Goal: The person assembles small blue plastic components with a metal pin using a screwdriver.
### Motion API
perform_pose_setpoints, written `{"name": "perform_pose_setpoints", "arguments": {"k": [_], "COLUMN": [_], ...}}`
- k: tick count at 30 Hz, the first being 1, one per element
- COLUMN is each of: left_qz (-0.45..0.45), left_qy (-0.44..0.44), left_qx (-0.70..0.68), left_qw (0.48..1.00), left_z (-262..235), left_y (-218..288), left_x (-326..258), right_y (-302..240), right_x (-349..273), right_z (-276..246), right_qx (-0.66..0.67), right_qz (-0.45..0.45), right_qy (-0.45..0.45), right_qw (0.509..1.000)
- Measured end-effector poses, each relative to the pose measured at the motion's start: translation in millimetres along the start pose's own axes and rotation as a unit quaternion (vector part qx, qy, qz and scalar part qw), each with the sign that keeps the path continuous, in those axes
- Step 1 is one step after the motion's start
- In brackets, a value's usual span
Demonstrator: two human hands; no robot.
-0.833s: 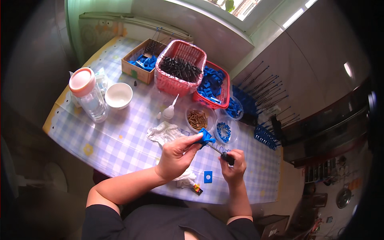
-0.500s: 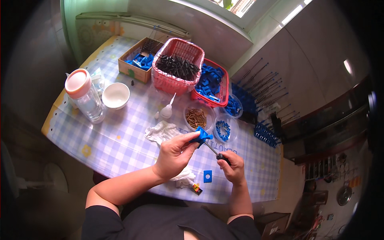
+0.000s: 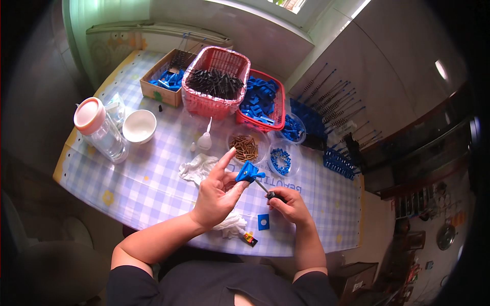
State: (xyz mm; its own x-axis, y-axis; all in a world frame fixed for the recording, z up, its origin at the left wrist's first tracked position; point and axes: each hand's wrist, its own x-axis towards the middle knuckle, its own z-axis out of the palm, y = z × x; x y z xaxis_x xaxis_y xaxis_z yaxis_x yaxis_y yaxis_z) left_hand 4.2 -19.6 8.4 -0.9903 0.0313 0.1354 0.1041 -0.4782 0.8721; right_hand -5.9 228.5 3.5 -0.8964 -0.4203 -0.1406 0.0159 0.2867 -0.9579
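Note:
Between thumb and fingers of my left hand [image 3: 215, 196] is a small blue plastic part [image 3: 248, 172], with the index finger lifted off it. My right hand [image 3: 289, 205] grips the black handle of a screwdriver [image 3: 263, 187], whose metal shaft reaches up to the underside of the part. Whether the tip sits in a screw is hidden. Below the hands, a flat blue square piece with a round pale middle [image 3: 263, 222] lies on the checked cloth. Just beyond the part stand a tub of brass-coloured pins [image 3: 244, 148] and a tub of small blue pieces [image 3: 281, 160].
A pink basket of black pieces [image 3: 190, 97] and a red basket of blue parts [image 3: 282, 109] stand behind, beside a cardboard box [image 3: 161, 96]. At left are a bottle [image 3: 109, 137] and white bowl [image 3: 139, 126]. A squeeze bottle [image 3: 204, 141], crumpled white cloths [image 3: 196, 169] and blue racks [image 3: 338, 167] surround the workspace.
My left index finger has lifted off the blue part, and the part has turned and shifted slightly left. My right hand has moved a little left with the screwdriver. The view has shifted slightly.

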Motion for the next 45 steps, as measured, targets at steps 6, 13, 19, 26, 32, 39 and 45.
{"name": "perform_pose_setpoints", "arguments": {"k": [6,13,19,26,32,39,45], "left_qz": [0.056,0.056,0.126,0.137,-0.012,-0.103,-0.122], "left_qy": [-0.007,-0.001,-0.004,-0.018,-0.056,-0.075,-0.095], "left_qx": [0.049,0.126,0.231,0.281,0.188,0.111,0.163], "left_qw": [0.997,0.990,0.965,0.950,0.981,0.986,0.974], "left_z": [-3.9,-3.9,-5.2,-4.9,-5.5,-0.6,0.1], "left_y": [-15.3,-4.8,1.5,-1.5,-16.0,-21.2,-19.4], "left_x": [2.0,2.8,3.1,5.1,3.9,-1.2,-3.7], "right_y": [-1.5,-0.3,-14.2,-24.0,-35.6,-40.4,-41.4], "right_x": [3.1,1.7,1.2,-12.7,-24.1,-21.4,-16.6], "right_z": [4.3,2.7,1.2,-23.4,-33.3,-20.3,-9.5], "right_qx": [0.023,0.019,-0.099,-0.190,-0.145,-0.157,-0.136], "right_qz": [0.042,0.047,0.030,-0.001,-0.025,-0.019,0.035], "right_qy": [-0.014,-0.010,0.021,0.005,0.041,0.063,0.051], "right_qw": [0.999,0.999,0.994,0.982,0.988,0.985,0.989]}}
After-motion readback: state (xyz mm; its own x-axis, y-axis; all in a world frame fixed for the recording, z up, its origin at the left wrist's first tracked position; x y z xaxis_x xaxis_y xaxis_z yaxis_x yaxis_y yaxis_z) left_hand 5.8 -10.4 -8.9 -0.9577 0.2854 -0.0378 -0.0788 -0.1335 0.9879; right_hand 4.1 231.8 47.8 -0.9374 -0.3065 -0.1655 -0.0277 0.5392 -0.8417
